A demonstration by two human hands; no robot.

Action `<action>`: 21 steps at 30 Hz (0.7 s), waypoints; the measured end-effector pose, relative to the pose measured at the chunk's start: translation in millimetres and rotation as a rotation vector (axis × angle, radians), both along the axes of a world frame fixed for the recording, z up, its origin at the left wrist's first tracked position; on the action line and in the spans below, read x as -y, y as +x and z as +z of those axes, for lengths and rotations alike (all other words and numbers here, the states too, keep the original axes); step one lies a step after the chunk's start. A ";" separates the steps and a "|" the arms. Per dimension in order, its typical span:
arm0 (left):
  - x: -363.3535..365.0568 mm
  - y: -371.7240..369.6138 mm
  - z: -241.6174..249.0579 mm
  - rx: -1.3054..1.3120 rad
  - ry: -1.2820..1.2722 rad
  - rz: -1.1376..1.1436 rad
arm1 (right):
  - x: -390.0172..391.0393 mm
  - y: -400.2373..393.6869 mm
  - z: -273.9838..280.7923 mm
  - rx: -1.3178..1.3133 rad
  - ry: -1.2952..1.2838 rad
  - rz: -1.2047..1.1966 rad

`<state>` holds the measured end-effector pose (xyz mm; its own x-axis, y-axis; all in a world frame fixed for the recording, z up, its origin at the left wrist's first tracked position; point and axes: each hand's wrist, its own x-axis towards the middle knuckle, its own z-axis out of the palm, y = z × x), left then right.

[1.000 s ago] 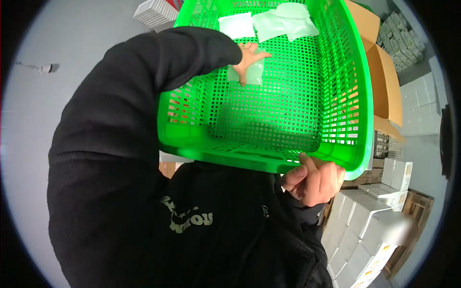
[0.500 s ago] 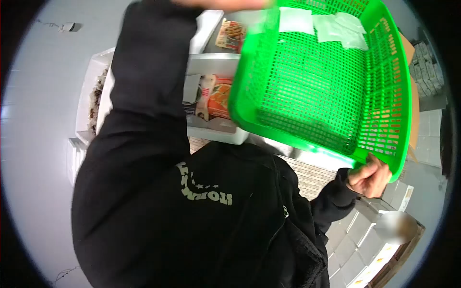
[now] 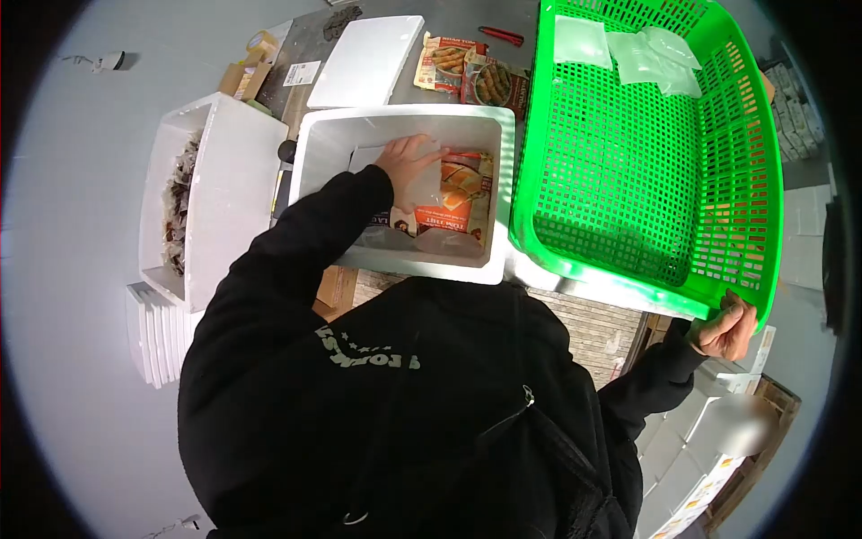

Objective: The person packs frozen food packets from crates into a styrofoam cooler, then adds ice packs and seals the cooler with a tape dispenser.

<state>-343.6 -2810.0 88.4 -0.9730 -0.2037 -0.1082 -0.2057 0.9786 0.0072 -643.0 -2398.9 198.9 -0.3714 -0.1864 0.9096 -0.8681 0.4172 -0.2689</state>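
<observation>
A white foam box [image 3: 314, 148] holds printed food packets [image 3: 453, 193], one orange-red and the others partly hidden. My left hand [image 3: 409, 169] is inside the box with its fingers over a pale translucent pack [image 3: 422, 190], which lies above the packets. My right hand [image 3: 729, 331] is closed round the near right corner of a large green basket [image 3: 611, 162]. This basket stands tilted beside the box, with several translucent white packs [image 3: 584, 40] near its far end.
Beyond the box are a white foam lid [image 3: 368, 61], two food packets [image 3: 492, 83] and a red cutter [image 3: 501, 36]. Another foam box [image 3: 235, 175] with dark contents stands at left, above stacked white lids [image 3: 160, 332]. White cartons [image 3: 669, 449] are at lower right.
My left hand has come down from beside the far end of the basket into the foam box, with a pale pack. The basket and my right hand appear slightly farther right.
</observation>
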 end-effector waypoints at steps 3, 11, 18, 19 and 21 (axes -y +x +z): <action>1.7 -10.6 40.0 0.011 0.066 -0.051 | 6.3 3.6 8.5 -0.027 0.025 0.027; -72.9 -215.7 288.7 -0.534 0.306 -0.432 | 4.9 11.1 21.1 -0.008 0.092 0.035; -36.9 -516.3 142.4 -0.205 0.034 -0.313 | -16.2 9.3 20.0 0.091 0.256 0.170; -28.9 -530.7 128.2 -0.233 -0.015 -0.316 | -19.0 6.0 20.0 0.083 0.272 0.230; -19.6 -547.4 108.6 -0.243 -0.066 -0.348 | -25.4 1.2 22.4 0.094 0.276 0.266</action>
